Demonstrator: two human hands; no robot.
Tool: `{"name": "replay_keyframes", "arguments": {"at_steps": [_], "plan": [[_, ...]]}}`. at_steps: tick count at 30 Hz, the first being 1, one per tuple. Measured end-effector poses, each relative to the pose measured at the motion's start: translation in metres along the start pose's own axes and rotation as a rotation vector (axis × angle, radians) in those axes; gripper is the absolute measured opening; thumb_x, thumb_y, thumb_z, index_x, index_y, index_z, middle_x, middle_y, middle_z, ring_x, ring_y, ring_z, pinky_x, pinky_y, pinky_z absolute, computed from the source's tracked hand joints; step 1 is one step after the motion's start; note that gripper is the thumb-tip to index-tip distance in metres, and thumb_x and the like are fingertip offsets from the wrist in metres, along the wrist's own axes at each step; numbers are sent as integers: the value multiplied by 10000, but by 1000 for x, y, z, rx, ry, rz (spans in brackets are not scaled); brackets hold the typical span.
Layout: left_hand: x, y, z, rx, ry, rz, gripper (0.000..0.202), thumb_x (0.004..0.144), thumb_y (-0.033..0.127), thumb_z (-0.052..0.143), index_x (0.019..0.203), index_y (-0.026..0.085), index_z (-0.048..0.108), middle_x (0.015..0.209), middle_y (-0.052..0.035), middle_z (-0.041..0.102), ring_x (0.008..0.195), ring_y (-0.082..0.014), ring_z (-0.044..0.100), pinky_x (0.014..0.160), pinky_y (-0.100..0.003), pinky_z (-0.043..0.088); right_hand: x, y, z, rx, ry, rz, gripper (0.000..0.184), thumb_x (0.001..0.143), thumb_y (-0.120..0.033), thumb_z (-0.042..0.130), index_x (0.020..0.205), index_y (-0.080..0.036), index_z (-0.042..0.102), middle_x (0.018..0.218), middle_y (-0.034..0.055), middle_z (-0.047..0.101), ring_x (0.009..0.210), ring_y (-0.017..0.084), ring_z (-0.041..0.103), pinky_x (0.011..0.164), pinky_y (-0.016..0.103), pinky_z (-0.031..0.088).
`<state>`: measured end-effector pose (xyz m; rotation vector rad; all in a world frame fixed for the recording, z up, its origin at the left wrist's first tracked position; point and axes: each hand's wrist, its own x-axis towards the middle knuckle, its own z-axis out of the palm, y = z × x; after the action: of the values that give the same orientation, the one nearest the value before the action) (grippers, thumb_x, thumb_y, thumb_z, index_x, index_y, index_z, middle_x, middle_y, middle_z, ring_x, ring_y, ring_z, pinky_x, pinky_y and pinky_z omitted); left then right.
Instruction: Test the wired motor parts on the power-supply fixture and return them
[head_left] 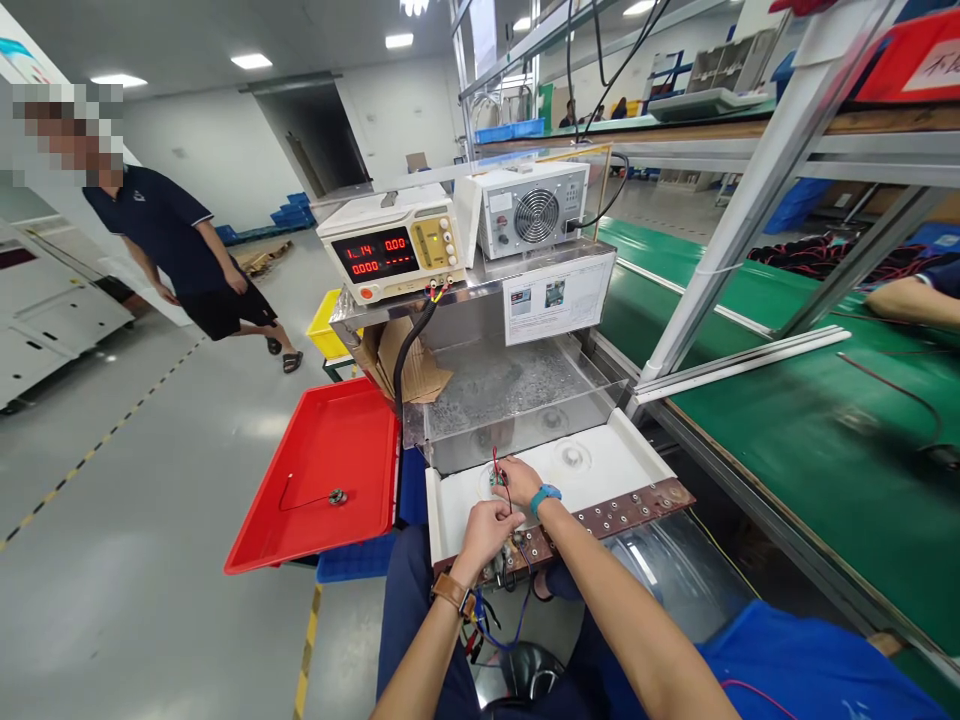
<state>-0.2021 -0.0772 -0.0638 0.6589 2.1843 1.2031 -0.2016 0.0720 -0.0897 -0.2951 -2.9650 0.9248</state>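
Fingers, 2 sets: right hand (523, 482) closed on a small circuit board (496, 479), apparently to steady it; left hand (486, 530) pinched on a thin wire (509, 497), seemingly keeping it straight. Red tray (337, 430), at left, bearing 1 wired board (338, 496), likely for easy reach. White bed (619, 450), below the held board. Power supply (394, 250), raised, presumably for a readable display. Terminal strip (619, 515), along the bed's near edge. Held board: bed's left part.
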Motion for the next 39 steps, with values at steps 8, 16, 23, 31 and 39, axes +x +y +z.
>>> {"name": "replay_keyframes", "arguments": {"at_steps": [8, 16, 23, 31, 39], "plan": [[-1, -1, 1, 21, 29, -9, 343, 673, 464, 659, 527, 184, 523, 492, 62, 426, 529, -105, 346, 537, -245, 243, 1, 1, 3, 5, -8, -7, 244, 754, -287, 702, 957, -183, 617, 979, 55, 598, 922, 200, 541, 789, 270, 381], [-2, 3, 1, 11, 51, -13, 366, 647, 404, 684, 466, 191, 449, 480, 70, 370, 543, -106, 333, 539, -257, 227, 2, -1, 6, 3, -4, -1, 205, 738, -260, 674, 913, -179, 605, 976, 63, 605, 932, 213, 546, 818, 286, 387], [-3, 4, 3, 6, 84, -28, 347, 619, 313, 684, 444, 202, 406, 468, 67, 361, 516, -108, 325, 527, -275, 207, 5, 5, 18, 42, 48, -30, 216, 706, -229, 639, 914, -192, 595, 953, 68, 609, 931, 227, 565, 833, 300, 408], [-2, 4, 2, 6, 118, -28, 338, 604, 316, 710, 442, 201, 436, 471, 54, 409, 525, -123, 376, 539, -276, 228, 3, -2, 12, 44, 27, -7, 241, 684, -211, 627, 921, -194, 594, 981, 78, 623, 952, 232, 575, 843, 303, 424], [0, 1, 1, -35, 138, 52, 509, 645, 687, 608, 524, 198, 536, 533, -19, 555, 579, -182, 497, 592, -312, 366, 2, -19, -2, 39, 82, 3, 125, 674, -211, 641, 790, -191, 598, 932, 50, 631, 820, 186, 588, 736, 262, 415]]}}
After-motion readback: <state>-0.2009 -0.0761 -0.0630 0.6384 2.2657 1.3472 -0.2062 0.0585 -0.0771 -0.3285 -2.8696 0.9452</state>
